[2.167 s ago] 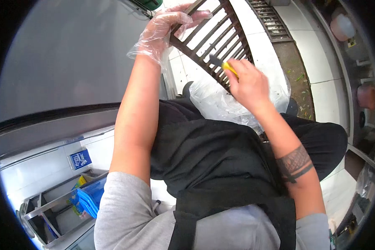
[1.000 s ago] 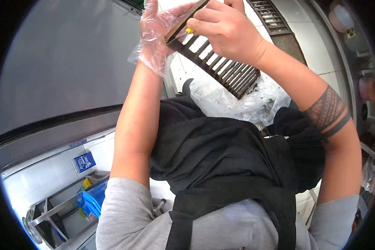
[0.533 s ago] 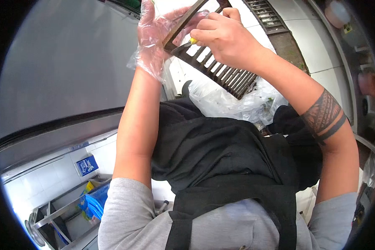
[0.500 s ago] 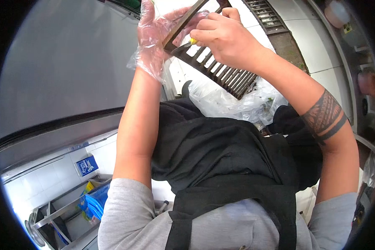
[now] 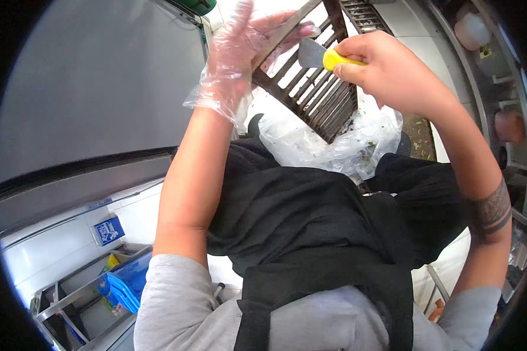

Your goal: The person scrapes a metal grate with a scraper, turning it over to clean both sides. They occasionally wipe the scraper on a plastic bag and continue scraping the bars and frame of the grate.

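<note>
My left hand [image 5: 231,61], in a clear plastic glove, supports a dark, dirty metal drain grate [image 5: 313,99] at its upper left side. Its fingers pass behind the frame bar, and the thumb points up. The grate is tilted, its slats running down to a corner over a clear plastic bag [image 5: 328,146]. In my bare right hand [image 5: 392,73] is a scraper [image 5: 335,59] with a yellow handle, fingers closed around it. The scraper's flat metal blade points left and overlaps the slats near the frame bar.
Bits of debris cling to the bag between my legs. A second grate [image 5: 366,14] lies over the floor channel [image 5: 418,137] beyond. A large grey panel [image 5: 99,88] fills the left side. Shelving with containers [image 5: 509,126] stands right, and a metal rack with blue plastic [image 5: 129,286] is lower left.
My right hand has moved right and back from the frame bar, bringing the scraper's blade and handle into fuller view. My left hand and the grate have shifted slightly right.
</note>
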